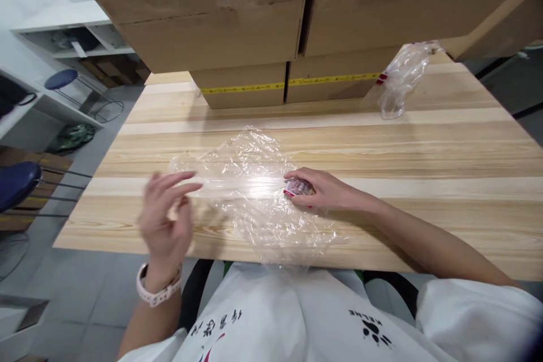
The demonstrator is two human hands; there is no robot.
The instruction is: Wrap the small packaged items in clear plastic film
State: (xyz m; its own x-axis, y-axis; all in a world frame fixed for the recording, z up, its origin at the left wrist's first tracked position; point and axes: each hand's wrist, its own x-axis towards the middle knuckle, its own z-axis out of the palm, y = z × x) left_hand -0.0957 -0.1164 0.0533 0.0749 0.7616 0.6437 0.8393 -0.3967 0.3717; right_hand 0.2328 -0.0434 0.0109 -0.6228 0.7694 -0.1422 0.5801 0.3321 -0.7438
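- clear plastic bag (pixel 254 192) lies spread and crumpled on the wooden desk (pixel 424 147), near the near edge; its lower part hangs slightly over that edge toward the person's lap.
- right hand (pixel 322 189) rests on the bag's right side, fingers curled around a small red-and-white item (pixel 298 187); what the item is cannot be told, partly hidden by the fingers.
- left hand (pixel 165 215) is raised over the bag's left end, fingers spread and empty; blurred, so contact with the film cannot be told.
- progress, as judged: bag laid out flat, small item sits at or in the bag; whether it is inside or on top of the film is unclear. no folding or sealing visible.
- second crumpled clear bag (pixel 403 79) lies far right, well apart from the hands.
- stacked cardboard boxes (pixel 254 39) with yellow tape line the far side, closing off that edge.
- open room: bare wood between bag and boxes, and a wide bare stretch to the right; left desk edge is near the left hand, with stools (pixel 19 184) and floor beyond.
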